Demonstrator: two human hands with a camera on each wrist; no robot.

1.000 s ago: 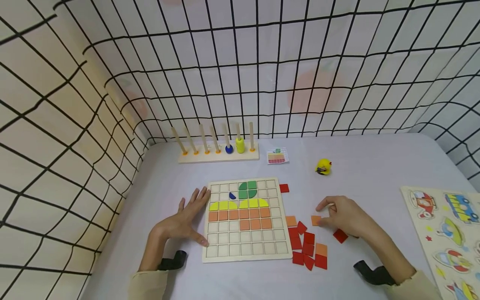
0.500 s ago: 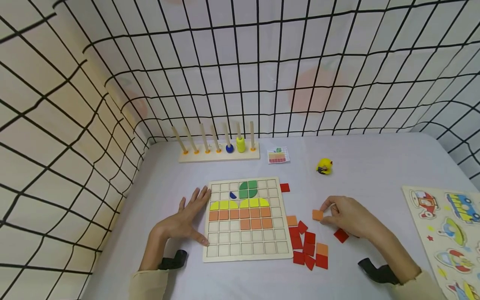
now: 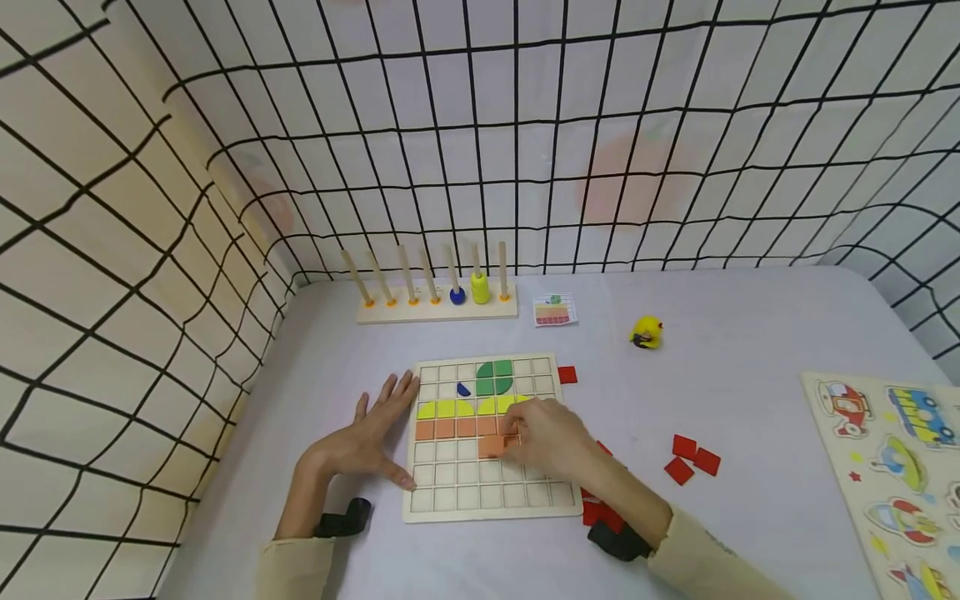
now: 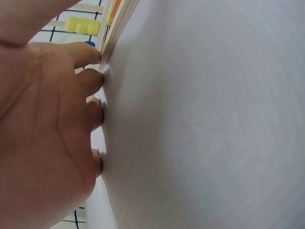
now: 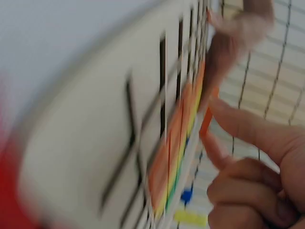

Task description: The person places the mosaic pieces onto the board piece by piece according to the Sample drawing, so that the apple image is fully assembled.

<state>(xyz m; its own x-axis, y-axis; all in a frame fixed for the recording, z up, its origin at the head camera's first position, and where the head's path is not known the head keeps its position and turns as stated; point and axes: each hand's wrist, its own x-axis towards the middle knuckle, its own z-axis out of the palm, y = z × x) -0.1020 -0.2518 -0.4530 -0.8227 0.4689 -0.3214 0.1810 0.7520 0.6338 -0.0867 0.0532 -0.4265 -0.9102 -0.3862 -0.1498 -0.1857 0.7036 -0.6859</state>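
An orange square tile (image 3: 491,447) is pinched between the thumb and a finger of my right hand (image 3: 555,440), over the middle of a cream grid board (image 3: 446,499). In the right wrist view, the tile (image 5: 208,118) stands off the board's face. Rows of yellow and orange pieces, a green group (image 3: 495,378) and a small dark blue piece (image 3: 463,389) sit in the grid. My left hand (image 3: 358,452) lies with fingers spread at the board's left edge, thumb at the lower corner. From the left wrist, its fingertips (image 4: 96,114) rest on the tabletop.
Red tiles (image 3: 684,446) lie right of the board, others partly under my right forearm. Behind stand a peg rack (image 3: 437,313), a small pattern card (image 3: 555,310) and a yellow toy duck (image 3: 647,332). A picture puzzle board (image 3: 885,483) lies far right; black netting surrounds the table.
My right hand has lifted the orange tile from the table on the right and carried it left over the board. My left hand stays in place.
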